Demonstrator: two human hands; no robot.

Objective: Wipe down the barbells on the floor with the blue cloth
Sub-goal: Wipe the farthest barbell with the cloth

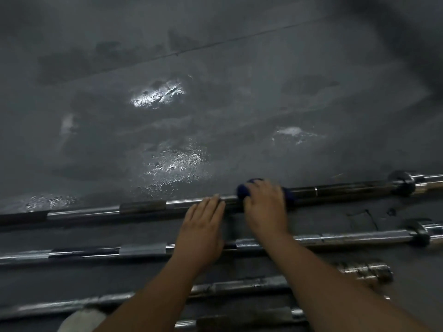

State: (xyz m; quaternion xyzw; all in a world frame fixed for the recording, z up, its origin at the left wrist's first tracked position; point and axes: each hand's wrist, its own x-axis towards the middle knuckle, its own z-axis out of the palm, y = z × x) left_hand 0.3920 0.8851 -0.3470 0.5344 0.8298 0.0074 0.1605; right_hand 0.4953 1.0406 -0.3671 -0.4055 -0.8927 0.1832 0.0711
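So, nearest barbell (239, 319): laid along the bottom edge, partly covered by the forearms
Second barbell (239, 286): laid just behind it, roughly parallel
Third barbell (359, 237): crossed by both wrists, collar seen at the right end
Left hand (201, 228): kept flat, fingers straight, fingertips laid on the farthest barbell (143, 207), nothing gripped
Right hand (266, 207): curled down over the blue cloth (244, 189), which is bunched on the farthest barbell just right of the left hand, bit blurry
Floor (215, 68): dark grey, shiny glare patches seen beyond the bars
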